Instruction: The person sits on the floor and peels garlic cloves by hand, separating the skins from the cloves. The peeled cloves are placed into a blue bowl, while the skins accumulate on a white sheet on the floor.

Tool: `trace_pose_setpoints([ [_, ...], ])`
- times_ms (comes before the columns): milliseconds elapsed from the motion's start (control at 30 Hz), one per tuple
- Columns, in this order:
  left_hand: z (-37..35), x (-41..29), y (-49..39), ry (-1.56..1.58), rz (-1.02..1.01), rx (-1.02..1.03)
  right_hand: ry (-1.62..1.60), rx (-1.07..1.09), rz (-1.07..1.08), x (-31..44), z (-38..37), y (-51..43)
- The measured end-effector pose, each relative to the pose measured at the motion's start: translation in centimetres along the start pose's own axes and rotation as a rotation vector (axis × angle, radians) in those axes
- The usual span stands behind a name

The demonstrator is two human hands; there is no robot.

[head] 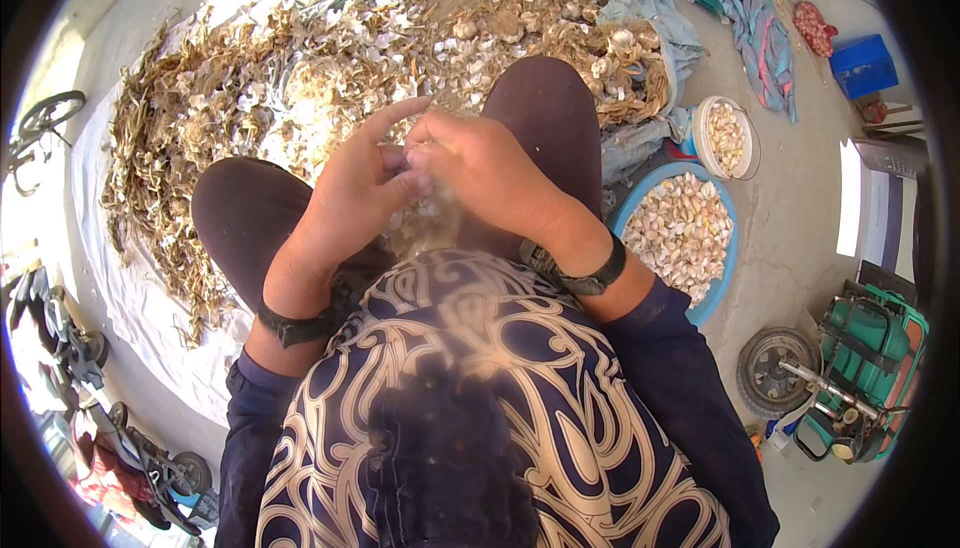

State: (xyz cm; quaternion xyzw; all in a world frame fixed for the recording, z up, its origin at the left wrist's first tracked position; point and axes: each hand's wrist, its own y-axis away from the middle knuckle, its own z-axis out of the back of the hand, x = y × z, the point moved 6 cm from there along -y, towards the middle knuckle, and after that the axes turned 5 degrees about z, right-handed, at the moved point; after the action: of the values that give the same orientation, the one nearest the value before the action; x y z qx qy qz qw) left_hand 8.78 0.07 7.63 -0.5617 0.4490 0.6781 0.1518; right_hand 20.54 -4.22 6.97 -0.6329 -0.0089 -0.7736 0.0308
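Observation:
My left hand [351, 184] and my right hand [491, 173] meet over my lap, between my bent knees. The left index finger points outward while its thumb reaches towards the right fingertips. The right fingers are curled in, and whatever they may hold is hidden. Below and beyond the hands spreads a heap of dry garlic skins and stalks [315, 86]. Whole garlic bulbs [466, 28] lie in its far part. To my right, a blue basin [733, 248] holds many loose garlic cloves [675, 229].
Behind the basin, a white bucket [701, 131] contains more cloves. A pale cloth sheet [142, 270] lies under the heap. A blue crate [862, 66] and a red mesh bag [814, 28] are at far right. Nearer right stands a green wheeled machine [862, 345]. A bicycle wheel [51, 114] shows at left.

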Motion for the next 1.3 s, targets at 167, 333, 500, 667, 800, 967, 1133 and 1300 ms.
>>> trace_pose_setpoints([
  [167,-0.7,-0.8,0.1,0.117,-0.038,0.057,-0.421,-0.058,-0.145,-1.4,0.0,0.0],
  [333,-1.2,-1.3,0.3,0.23,-0.103,0.136,-0.794,0.019,-0.22,-1.0,1.0,1.1],
  [500,1.6,1.6,-1.3,0.188,-0.031,-0.027,-1.167,-0.213,-0.102,-2.4,5.8,2.1],
  [667,5.2,7.8,-3.3,0.142,0.183,-0.184,-1.478,-0.657,-0.12,-8.8,12.2,6.5],
  [800,7.4,11.6,-3.9,0.339,0.239,-0.283,-1.499,-1.1,-0.203,-14.8,15.8,13.0],
  [967,9.8,13.5,-5.0,0.47,0.225,-0.318,-1.488,-1.461,-0.183,-20.8,18.3,21.7],
  [1133,10.8,15.3,-5.8,0.587,0.276,-0.335,-1.421,-1.771,-0.028,-24.2,21.8,31.3],
  [1300,11.1,16.3,-6.5,0.58,0.29,-0.337,-1.24,-2.043,0.069,-25.8,22.4,36.8],
])
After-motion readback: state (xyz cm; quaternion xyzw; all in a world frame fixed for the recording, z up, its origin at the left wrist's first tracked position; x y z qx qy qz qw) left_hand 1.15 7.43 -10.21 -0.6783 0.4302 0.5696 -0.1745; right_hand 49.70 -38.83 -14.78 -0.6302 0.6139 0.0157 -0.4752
